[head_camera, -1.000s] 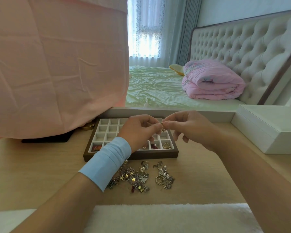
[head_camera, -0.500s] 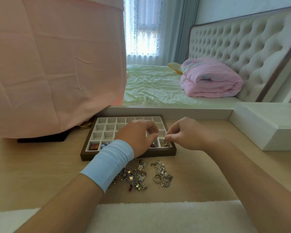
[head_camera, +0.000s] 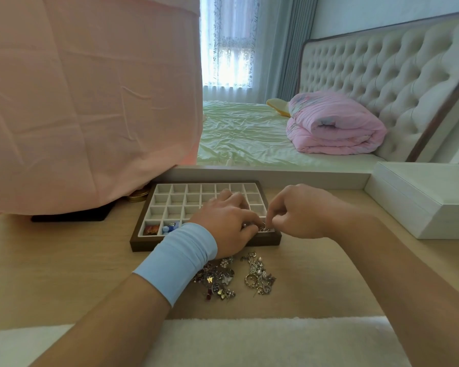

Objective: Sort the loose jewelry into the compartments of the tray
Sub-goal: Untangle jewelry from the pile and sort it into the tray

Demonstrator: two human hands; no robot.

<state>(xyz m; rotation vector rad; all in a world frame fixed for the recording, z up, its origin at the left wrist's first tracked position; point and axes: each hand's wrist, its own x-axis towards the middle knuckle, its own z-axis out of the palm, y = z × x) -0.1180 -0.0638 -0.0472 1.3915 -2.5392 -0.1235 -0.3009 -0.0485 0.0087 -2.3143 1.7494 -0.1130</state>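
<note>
Left hand (head_camera: 227,221) lowered onto tray (head_camera: 143,243), piece (head_camera: 263,229) indistinct

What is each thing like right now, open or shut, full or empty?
Tray, open, mostly empty; front row partly filled.
Jewelry, loose pile, unsorted.
Right hand, pinches a piece at the tray's front right corner.
Left hand, curled beside it; grip unclear.
Box, lid shut.
Quilt, folded.

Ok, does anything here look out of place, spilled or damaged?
Nothing stands out. The jewelry lies heaped on the desk in front of the tray, awaiting sorting; the left hand and right hand meet at its near right corner.
</note>
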